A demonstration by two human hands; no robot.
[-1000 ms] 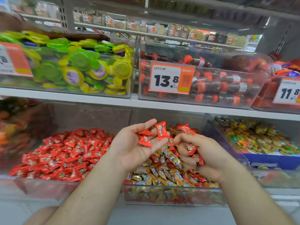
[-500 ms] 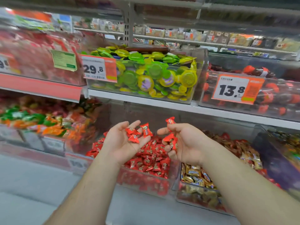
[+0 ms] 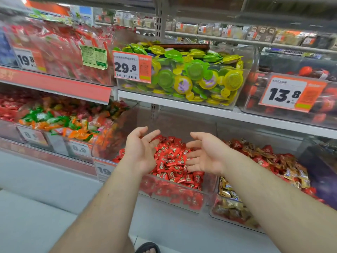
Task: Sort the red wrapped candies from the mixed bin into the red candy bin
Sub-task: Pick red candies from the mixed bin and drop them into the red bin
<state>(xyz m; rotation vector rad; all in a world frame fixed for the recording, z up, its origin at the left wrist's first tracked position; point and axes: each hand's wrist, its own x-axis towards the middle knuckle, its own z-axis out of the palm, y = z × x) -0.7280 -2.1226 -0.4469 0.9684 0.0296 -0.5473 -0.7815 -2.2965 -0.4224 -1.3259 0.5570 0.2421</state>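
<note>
The clear red candy bin [image 3: 202, 202] sits on the lower shelf, filled with red wrapped candies [image 3: 172, 158]. To its right stands the mixed bin [image 3: 235, 219] holding gold and red wrapped candies [image 3: 273, 157]. My left hand [image 3: 141, 150] and my right hand [image 3: 204, 153] hover over the red candy bin, palms facing each other. Both have loose, spread fingers and hold nothing.
On the upper shelf stand a bin of green and yellow round cups [image 3: 191, 77], a bin of red packets [image 3: 60, 52] and a bin of dark bottles [image 3: 299, 92]. Orange and green candies [image 3: 60, 123] fill the lower left bin. A sandalled foot [image 3: 147, 248] shows below.
Both hands held red candies before; now they are empty and spread above the red candy bin. The view has shifted left, bringing that bin to the centre.
</note>
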